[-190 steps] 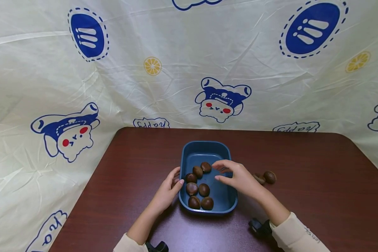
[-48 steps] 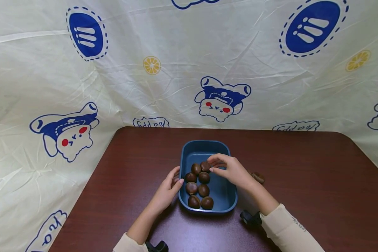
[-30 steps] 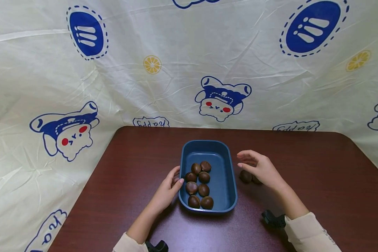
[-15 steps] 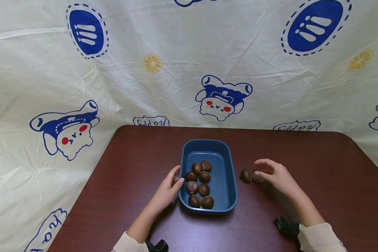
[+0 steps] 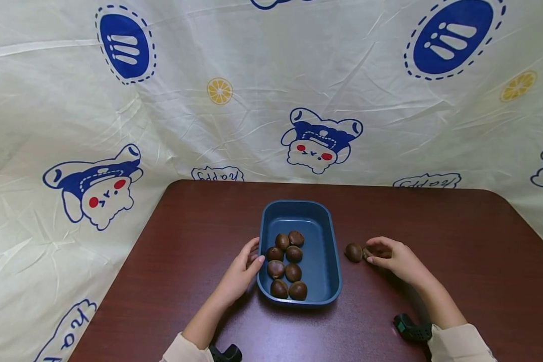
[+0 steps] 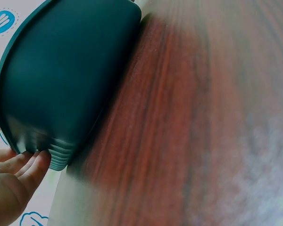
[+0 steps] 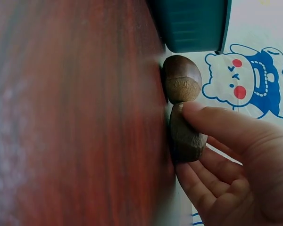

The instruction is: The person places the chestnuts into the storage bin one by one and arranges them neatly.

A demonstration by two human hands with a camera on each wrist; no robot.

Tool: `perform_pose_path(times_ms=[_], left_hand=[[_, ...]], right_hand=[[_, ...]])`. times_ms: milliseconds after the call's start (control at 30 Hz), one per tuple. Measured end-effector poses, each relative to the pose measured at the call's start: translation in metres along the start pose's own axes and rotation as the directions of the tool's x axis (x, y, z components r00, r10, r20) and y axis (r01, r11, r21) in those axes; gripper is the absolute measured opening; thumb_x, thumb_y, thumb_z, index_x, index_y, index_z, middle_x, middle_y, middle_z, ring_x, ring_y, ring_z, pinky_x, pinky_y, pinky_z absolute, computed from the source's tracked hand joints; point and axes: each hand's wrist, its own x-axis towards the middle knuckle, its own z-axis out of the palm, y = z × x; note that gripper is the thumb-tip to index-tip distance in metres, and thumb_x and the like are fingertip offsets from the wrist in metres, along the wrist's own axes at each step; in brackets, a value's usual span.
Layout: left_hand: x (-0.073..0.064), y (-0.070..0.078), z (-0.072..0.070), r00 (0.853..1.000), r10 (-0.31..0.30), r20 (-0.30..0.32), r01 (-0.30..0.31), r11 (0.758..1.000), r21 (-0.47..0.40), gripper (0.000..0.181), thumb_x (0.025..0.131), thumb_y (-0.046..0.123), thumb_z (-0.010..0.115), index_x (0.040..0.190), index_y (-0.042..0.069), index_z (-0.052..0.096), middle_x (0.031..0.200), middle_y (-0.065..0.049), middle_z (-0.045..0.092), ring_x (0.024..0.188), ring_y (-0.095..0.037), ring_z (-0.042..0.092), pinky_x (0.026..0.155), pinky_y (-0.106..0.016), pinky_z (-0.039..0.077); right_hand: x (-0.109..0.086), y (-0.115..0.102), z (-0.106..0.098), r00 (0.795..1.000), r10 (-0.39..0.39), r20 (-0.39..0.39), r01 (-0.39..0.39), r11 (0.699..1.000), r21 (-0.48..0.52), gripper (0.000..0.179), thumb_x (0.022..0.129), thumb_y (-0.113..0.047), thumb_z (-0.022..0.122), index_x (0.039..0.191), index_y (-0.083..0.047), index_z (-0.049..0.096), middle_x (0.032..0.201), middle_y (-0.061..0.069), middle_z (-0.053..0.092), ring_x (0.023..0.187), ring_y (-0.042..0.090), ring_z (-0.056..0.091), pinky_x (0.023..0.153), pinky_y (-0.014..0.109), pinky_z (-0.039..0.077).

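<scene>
A blue tray (image 5: 319, 251) stands on the table, with several brown chestnuts (image 5: 293, 272) gathered on its left side. My left hand (image 5: 240, 275) holds the tray's left edge, thumb at the rim and fingers against the outer wall, as the left wrist view shows. To the right of the tray, two chestnuts lie on the table in a row. My right hand (image 5: 402, 262) pinches the farther chestnut (image 7: 186, 136) between thumb and fingers, partly hiding it in the head view. The other chestnut (image 7: 182, 77) sits against it, nearer the tray.
The dark wooden table (image 5: 199, 221) has rounded far corners. A white cloth (image 5: 253, 136) printed with cartoon bears hangs behind and beside it. A black wrist device (image 5: 412, 329) is on the right wrist, another (image 5: 226, 353) on the left.
My right hand has left the tray, moved right and come down onto the farther loose chestnut. Since the earliest frame one more chestnut lies in the tray. The left hand has stayed put.
</scene>
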Motion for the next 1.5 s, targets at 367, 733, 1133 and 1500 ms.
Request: perform_pose_path(times_ms=[367,733,1133,1500], left_hand=[[0.000,-0.001,0.000,1.000,0.004,0.005,-0.004,1.000,-0.009,0.043,0.094,0.002,0.043,0.133,-0.007,0.028,0.131,-0.032,0.034,0.116,-0.046,0.038,0.093,-0.051,0.033],[0.000,0.000,0.000,1.000,-0.005,0.006,0.005,1.000,-0.003,0.045,0.094,0.003,0.043,0.133,-0.010,0.026,0.131,-0.032,0.032,0.116,-0.046,0.038,0.093,-0.051,0.033],[0.002,-0.008,-0.001,1.000,-0.009,0.006,0.009,1.000,-0.020,0.046,0.094,0.002,0.043,0.134,-0.010,0.025,0.132,-0.033,0.032,0.117,-0.046,0.037,0.093,-0.052,0.032],[0.007,-0.035,-0.001,1.000,-0.005,-0.007,0.005,1.000,0.010,0.049,0.095,0.015,0.045,0.138,0.000,0.025,0.136,-0.024,0.033,0.118,-0.037,0.040,0.094,-0.047,0.033]], right_hand=[[-0.001,-0.003,-0.001,0.999,0.008,-0.032,-0.009,1.000,-0.019,0.035,0.081,-0.016,0.068,0.109,0.000,0.057,0.099,0.013,0.061,0.087,0.026,0.059,0.068,0.030,0.047],[0.011,-0.023,-0.007,0.998,0.011,-0.069,-0.011,1.000,-0.007,0.041,0.084,-0.024,0.064,0.117,-0.002,0.053,0.109,0.017,0.057,0.099,0.035,0.055,0.078,0.045,0.046],[0.037,-0.062,-0.005,0.997,-0.056,-0.055,0.059,0.997,0.056,0.042,0.084,-0.024,0.065,0.117,-0.002,0.053,0.108,0.013,0.058,0.097,0.028,0.056,0.081,0.043,0.046],[0.071,-0.100,0.011,0.992,-0.129,0.000,0.128,0.988,0.089,0.042,0.081,-0.023,0.067,0.116,-0.002,0.055,0.107,0.010,0.059,0.096,0.024,0.055,0.083,0.043,0.045]])
